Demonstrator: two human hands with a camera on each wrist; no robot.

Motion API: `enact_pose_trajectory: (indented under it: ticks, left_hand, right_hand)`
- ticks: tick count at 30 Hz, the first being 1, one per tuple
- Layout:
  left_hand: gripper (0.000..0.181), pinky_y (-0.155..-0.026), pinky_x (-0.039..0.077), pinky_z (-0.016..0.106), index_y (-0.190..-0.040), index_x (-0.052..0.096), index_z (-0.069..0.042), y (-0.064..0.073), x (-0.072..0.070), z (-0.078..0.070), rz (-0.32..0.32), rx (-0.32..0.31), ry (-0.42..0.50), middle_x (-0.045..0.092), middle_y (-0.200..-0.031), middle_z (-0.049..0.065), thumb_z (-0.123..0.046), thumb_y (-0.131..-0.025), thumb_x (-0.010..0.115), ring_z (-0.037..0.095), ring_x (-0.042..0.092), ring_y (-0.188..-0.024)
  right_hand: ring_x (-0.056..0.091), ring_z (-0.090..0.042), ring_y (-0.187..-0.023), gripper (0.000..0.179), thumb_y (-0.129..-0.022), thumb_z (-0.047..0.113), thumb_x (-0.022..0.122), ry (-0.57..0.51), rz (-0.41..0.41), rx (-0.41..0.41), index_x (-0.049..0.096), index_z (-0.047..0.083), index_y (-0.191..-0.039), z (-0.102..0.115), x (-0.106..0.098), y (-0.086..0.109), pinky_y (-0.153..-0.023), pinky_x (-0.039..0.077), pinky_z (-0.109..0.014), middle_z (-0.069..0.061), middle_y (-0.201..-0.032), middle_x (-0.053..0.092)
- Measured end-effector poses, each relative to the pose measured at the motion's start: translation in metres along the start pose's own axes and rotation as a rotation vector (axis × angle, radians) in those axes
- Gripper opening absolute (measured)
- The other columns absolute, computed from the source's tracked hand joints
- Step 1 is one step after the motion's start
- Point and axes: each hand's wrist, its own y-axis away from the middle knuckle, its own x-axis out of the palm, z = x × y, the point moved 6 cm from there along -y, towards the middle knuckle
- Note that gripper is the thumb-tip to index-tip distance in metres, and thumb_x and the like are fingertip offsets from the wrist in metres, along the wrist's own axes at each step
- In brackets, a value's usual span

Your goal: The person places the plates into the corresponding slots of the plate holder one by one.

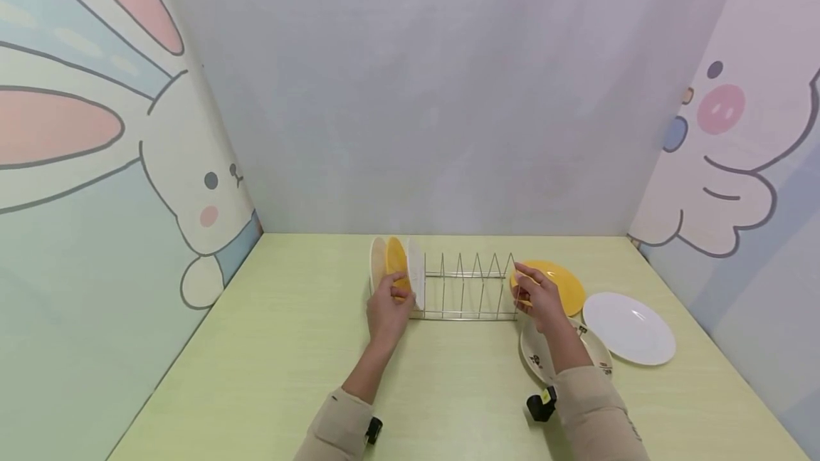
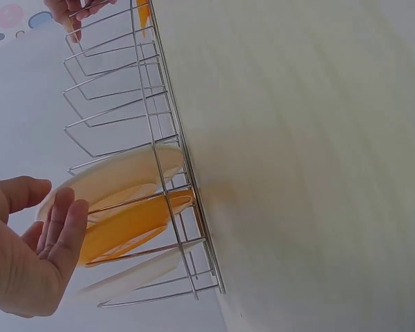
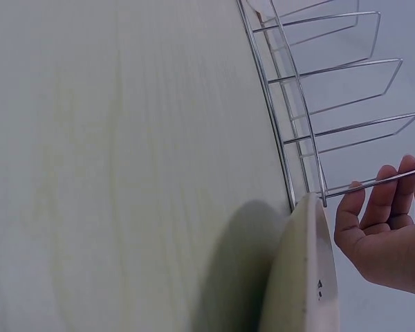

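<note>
A wire dish rack (image 1: pixel 464 319) stands on the table with three plates upright at its left end. They are a cream plate (image 1: pixel 376 262), a yellow plate (image 1: pixel 396 255) and a white plate (image 1: pixel 416 269). My left hand (image 1: pixel 389 311) is at the front of these plates. In the left wrist view its thumb and fairly straight fingers (image 2: pixel 72 225) lie on either side of the white plate's near edge, with a gap between them. My right hand (image 1: pixel 543 303) holds the wire at the rack's right end; in the right wrist view its curled fingers (image 3: pixel 384 194) meet that wire.
Right of the rack a second yellow plate (image 1: pixel 564 283) lies flat, partly behind my right hand. Beside it lies another white plate (image 1: pixel 631 329). A cream plate with small dark patterns (image 1: pixel 533 351) lies under my right forearm. Behind the table rises a grey wall (image 1: pixel 410 126).
</note>
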Motion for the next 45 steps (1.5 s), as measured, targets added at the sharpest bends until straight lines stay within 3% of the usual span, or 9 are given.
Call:
enact_pose_trajectory:
  ticks: [6, 19, 39, 45]
  left_hand:
    - [0.035, -0.049, 0.047, 0.028, -0.106, 0.065, -0.008, -0.001, 0.0, -0.001, -0.015, 0.03, -0.009, 0.062, -0.069, -0.001, 0.001, -0.073, 0.073, 0.013, 0.059, -0.056]
    - [0.036, -0.05, 0.048, 0.027, -0.108, 0.066, -0.009, 0.005, -0.003, -0.003, 0.023, -0.043, 0.039, 0.062, -0.071, -0.001, 0.0, -0.073, 0.073, 0.013, 0.058, -0.058]
    - [0.039, -0.054, 0.05, 0.03, -0.113, 0.064, -0.009, 0.01, -0.021, -0.011, 0.031, -0.046, 0.045, 0.063, -0.075, -0.001, -0.007, -0.074, 0.073, 0.015, 0.062, -0.065]
    - [0.041, -0.057, 0.052, 0.03, -0.116, 0.062, -0.008, 0.011, -0.032, -0.013, 0.06, -0.04, 0.071, 0.061, -0.079, 0.003, -0.007, -0.076, 0.073, 0.018, 0.063, -0.069]
  right_hand:
    - [0.053, -0.018, -0.07, 0.045, -0.095, 0.029, 0.054, 0.002, 0.007, -0.002, 0.046, 0.012, -0.136, 0.001, 0.001, 0.0, -0.069, 0.048, -0.034, -0.005, -0.079, 0.056]
    - [0.053, -0.018, -0.07, 0.043, -0.095, 0.028, 0.053, 0.005, 0.018, -0.035, 0.047, 0.011, -0.135, 0.0, 0.001, -0.001, -0.067, 0.05, -0.032, -0.006, -0.079, 0.057]
    - [0.052, -0.018, -0.073, 0.045, -0.097, 0.028, 0.049, 0.031, 0.0, -0.042, 0.044, 0.008, -0.138, 0.001, 0.003, 0.001, -0.067, 0.049, -0.032, -0.008, -0.083, 0.056]
    - [0.054, -0.028, -0.093, 0.045, -0.098, 0.031, 0.046, 0.143, -0.062, -0.057, 0.045, 0.008, -0.137, 0.006, 0.002, 0.007, -0.076, 0.049, -0.031, -0.019, -0.105, 0.057]
